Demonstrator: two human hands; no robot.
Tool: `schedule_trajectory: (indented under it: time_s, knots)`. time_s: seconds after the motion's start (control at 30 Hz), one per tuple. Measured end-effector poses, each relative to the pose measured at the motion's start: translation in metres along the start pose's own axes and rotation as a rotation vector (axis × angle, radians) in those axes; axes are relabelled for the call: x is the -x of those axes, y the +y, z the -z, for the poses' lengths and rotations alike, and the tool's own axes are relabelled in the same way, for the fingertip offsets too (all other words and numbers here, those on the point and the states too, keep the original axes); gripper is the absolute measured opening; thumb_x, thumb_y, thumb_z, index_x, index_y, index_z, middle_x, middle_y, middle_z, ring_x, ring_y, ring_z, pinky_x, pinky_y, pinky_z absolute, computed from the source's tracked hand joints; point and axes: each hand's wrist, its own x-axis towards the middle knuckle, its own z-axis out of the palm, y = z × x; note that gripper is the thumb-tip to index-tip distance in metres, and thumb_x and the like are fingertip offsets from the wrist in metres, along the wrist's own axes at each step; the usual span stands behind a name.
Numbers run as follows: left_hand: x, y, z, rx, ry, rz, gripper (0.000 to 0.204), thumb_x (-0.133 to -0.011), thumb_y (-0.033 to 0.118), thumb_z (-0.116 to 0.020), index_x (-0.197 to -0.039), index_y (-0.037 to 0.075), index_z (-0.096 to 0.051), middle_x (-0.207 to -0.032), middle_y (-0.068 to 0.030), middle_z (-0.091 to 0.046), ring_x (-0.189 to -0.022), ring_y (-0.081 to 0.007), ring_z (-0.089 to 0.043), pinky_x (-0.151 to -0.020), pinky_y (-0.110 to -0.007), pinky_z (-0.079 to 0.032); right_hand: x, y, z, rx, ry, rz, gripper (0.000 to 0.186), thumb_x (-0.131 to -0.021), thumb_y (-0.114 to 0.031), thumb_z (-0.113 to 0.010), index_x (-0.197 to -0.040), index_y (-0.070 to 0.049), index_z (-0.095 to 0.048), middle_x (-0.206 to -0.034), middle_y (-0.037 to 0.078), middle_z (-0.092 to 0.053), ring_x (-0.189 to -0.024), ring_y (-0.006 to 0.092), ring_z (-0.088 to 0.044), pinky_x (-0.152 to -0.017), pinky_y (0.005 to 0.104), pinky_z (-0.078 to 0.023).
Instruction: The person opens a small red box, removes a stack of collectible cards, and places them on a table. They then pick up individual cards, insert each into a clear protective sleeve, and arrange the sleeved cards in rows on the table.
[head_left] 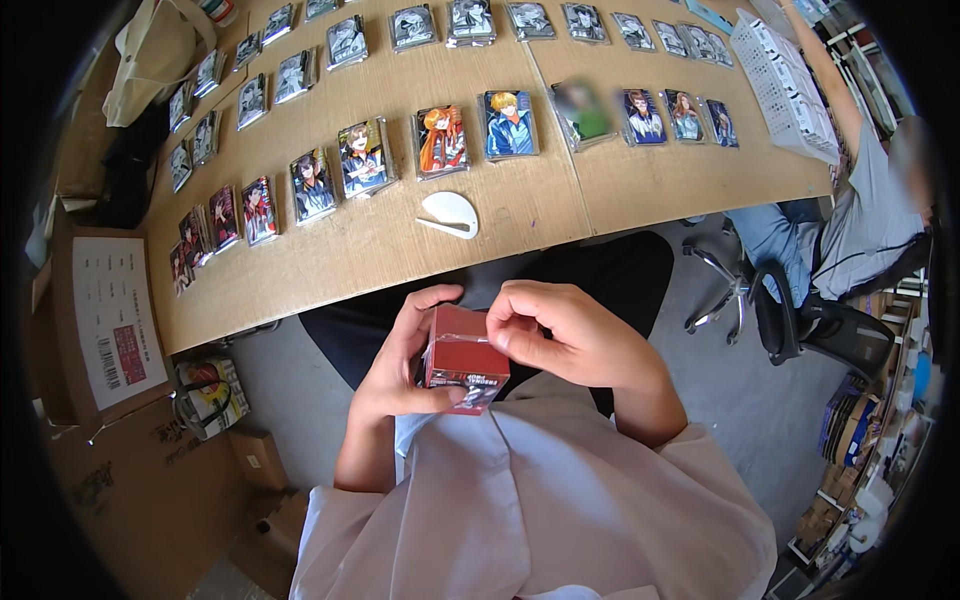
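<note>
Over my lap, my left hand [400, 365] is wrapped round a small red box [466, 362], thumb across its printed lower face. Clear film with a shiny edge shows on the box's upper part. My right hand [565, 330] is closed in a pinch at the box's upper right edge, where the film lies; its fingertips seem to grip the clear film. On the table just ahead lies a white letter opener [452, 214]. Beyond it, a row of card stacks with coloured character pictures, such as an orange-haired one [441, 141], spans the wooden table [350, 255].
Several stacks of grey-toned cards [411, 27] stand farther back. A white plastic basket [785, 85] holds packs at the right, near a seated person [870, 190] and a black office chair [835, 330]. Cardboard boxes [110, 325] stand at the left.
</note>
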Motion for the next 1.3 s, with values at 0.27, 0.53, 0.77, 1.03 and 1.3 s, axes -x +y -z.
schedule_trajectory:
  time_s: [0.27,0.53,0.77,1.03,1.3]
  knots:
    - [0.008,-0.007,-0.006,-0.033,0.047,0.095,0.090,-0.067,0.017,-0.092,-0.142,0.002,-0.044,-0.129,-0.0105,-0.062,-0.123,-0.0224,-0.063,-0.108,-0.036,-0.047,-0.005,0.020,-0.019,0.369,0.175,0.126,0.023,-0.093,-0.003,-0.074,-0.090,-0.001,-0.051,-0.083,0.016,-0.060,-0.077,0.0370,-0.063,-0.069,0.0454,-0.051]
    - [0.011,0.000,-0.026,-0.281,-0.695,-0.130,0.082,-0.074,0.022,-0.094,-0.145,0.005,-0.057,-0.131,-0.0111,-0.072,-0.104,-0.0229,-0.075,-0.086,-0.032,-0.057,-0.012,0.040,0.013,0.110,0.414,-0.005,0.017,-0.103,-0.001,-0.066,-0.090,-0.001,-0.055,-0.072,0.007,-0.065,-0.058,0.0117,-0.062,-0.052,0.0274,-0.050]
    - [0.019,0.000,0.003,-0.184,-0.093,-0.060,0.087,-0.067,0.015,-0.097,-0.142,-0.003,-0.057,-0.130,-0.0136,-0.071,-0.116,-0.0226,-0.070,-0.103,-0.037,-0.051,0.000,0.026,-0.013,0.049,0.242,0.074,0.015,-0.103,0.005,-0.059,-0.116,-0.002,-0.065,-0.090,0.011,-0.069,-0.074,0.0175,-0.068,-0.067,0.0302,-0.053]
    - [0.000,0.016,-0.013,-0.487,0.020,-0.033,0.084,-0.072,0.020,-0.095,-0.144,-0.002,-0.056,-0.120,-0.0131,-0.072,-0.106,-0.0225,-0.071,-0.097,-0.036,-0.054,0.002,0.015,-0.023,0.154,0.113,0.097,0.018,-0.097,0.002,-0.069,-0.115,-0.002,-0.072,-0.094,0.008,-0.065,-0.078,0.0172,-0.067,-0.069,0.0295,-0.054]
    - [-0.006,-0.022,-0.025,0.074,0.366,0.030,0.081,-0.099,0.022,-0.080,-0.162,0.004,-0.031,-0.139,-0.0142,-0.061,-0.129,-0.0232,-0.061,-0.111,-0.038,-0.048,0.018,0.026,-0.015,0.365,0.392,0.142,0.033,-0.087,-0.015,-0.087,-0.117,-0.007,-0.074,-0.085,0.006,-0.061,-0.067,0.0179,-0.063,-0.060,0.0325,-0.051]
